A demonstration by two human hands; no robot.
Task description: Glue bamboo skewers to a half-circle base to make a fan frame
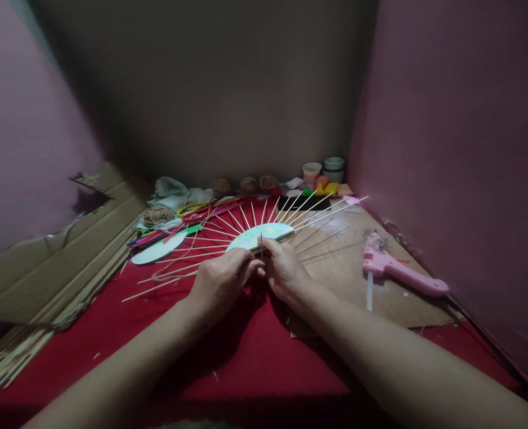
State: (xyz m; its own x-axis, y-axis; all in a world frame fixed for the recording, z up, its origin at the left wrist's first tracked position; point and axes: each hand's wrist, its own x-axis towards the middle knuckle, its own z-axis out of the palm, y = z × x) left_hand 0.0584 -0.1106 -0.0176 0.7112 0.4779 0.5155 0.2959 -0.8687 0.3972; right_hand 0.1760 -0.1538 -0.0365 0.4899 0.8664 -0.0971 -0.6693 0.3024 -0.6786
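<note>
A light blue-green disc (pixel 259 236) with thin wooden sticks (pixel 170 288) fanning out from its edge is held up above the red cloth. My left hand (pixel 226 274) is closed at its near left edge, the fingers curled in. My right hand (pixel 284 268) pinches at the near right edge, the thumb up against a thin upright strand or stick (pixel 261 247). The fingertips of both hands almost meet. A brown edge shows beneath the disc near the right thumb. The fingers hide the disc's nearest part.
A pink glue gun (pixel 402 274) lies on a brown board (pixel 344 268) at the right. A pale oval piece (pixel 160 248), twine balls (pixel 221 188), cups (pixel 311 171) and coloured scraps stand behind. Folded cardboard (pixel 44 274) and loose sticks (pixel 18 357) are at the left.
</note>
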